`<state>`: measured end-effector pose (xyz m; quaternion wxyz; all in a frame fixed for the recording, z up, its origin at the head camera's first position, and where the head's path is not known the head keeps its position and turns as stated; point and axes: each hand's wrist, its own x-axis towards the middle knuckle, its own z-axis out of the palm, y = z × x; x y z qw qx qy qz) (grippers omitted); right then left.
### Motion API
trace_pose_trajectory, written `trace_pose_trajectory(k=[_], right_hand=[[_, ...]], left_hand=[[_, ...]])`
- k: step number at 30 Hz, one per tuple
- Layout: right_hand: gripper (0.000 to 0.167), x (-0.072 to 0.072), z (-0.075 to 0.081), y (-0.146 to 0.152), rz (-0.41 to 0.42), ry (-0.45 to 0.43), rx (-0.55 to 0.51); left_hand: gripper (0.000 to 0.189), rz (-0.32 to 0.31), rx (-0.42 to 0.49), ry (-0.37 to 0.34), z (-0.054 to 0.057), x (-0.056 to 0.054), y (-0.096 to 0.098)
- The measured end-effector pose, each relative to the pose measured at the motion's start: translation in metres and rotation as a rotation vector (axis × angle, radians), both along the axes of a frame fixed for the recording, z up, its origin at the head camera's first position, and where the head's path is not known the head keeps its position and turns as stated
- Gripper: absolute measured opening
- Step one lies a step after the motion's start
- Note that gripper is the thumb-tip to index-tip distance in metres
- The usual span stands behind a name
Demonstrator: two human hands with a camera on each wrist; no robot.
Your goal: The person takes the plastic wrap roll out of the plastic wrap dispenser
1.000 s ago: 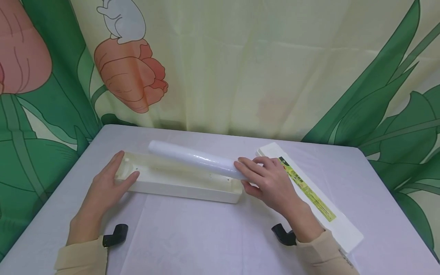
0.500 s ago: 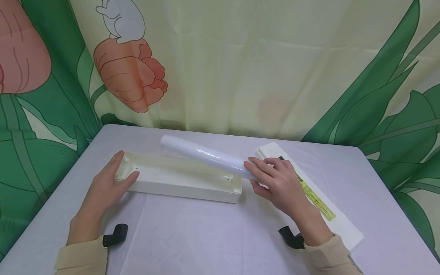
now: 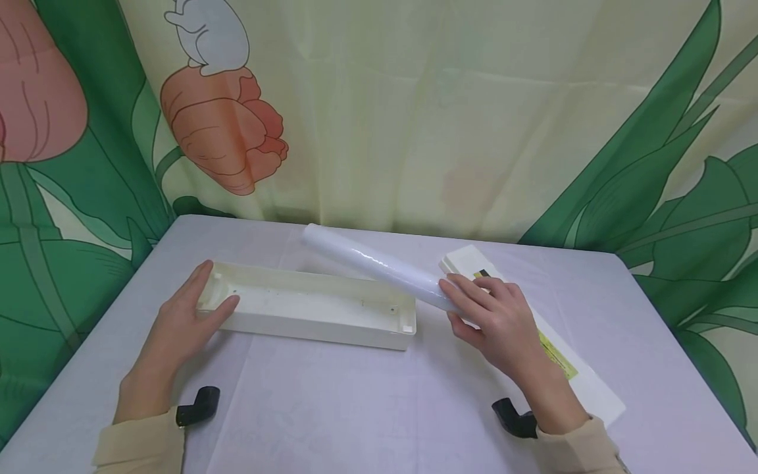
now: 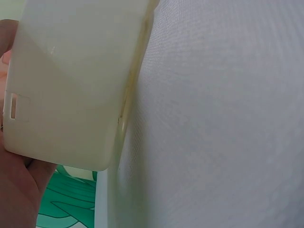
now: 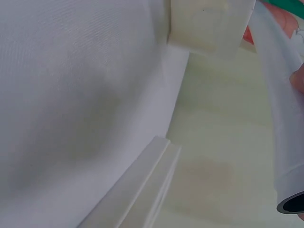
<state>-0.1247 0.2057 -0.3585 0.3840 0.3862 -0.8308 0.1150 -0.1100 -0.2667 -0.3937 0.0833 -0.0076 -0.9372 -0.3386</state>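
Observation:
My left hand holds the left end of a long white plastic box, thumb at the front and fingers at the far side. The box is uncovered, its inside facing up. My right hand grips the near right end of a glossy roll of plastic wrap. The roll slants up to the left, overlapping the box's back right edge in the head view. Its hollow, dark-lined core shows in the right wrist view. Up close in the left wrist view is the box's end wall, with a small slot.
A long white lid with a yellow-green label lies aslant at the right, partly behind my right hand and forearm. A white cloth covers the table. A printed curtain hangs behind its far edge.
My right hand has moved to the right, carrying the roll of plastic wrap from over the box toward the lid; its far end has swung up and right. My left hand and the box stay put.

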Motion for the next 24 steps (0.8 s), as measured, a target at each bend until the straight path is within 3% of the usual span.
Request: trace_pose_trajectory(k=[9, 24], right_hand=[[0.037, 0.004, -0.005, 0.009, -0.008, 0.026, -0.071], [0.042, 0.02, -0.01, 0.029, -0.134, -0.006, -0.09]], left_hand=[[0.086, 0.004, -0.001, -0.025, 0.0, -0.001, 0.0], [0.084, -0.007, 0.005, 0.006, 0.0, 0.0, 0.0]])
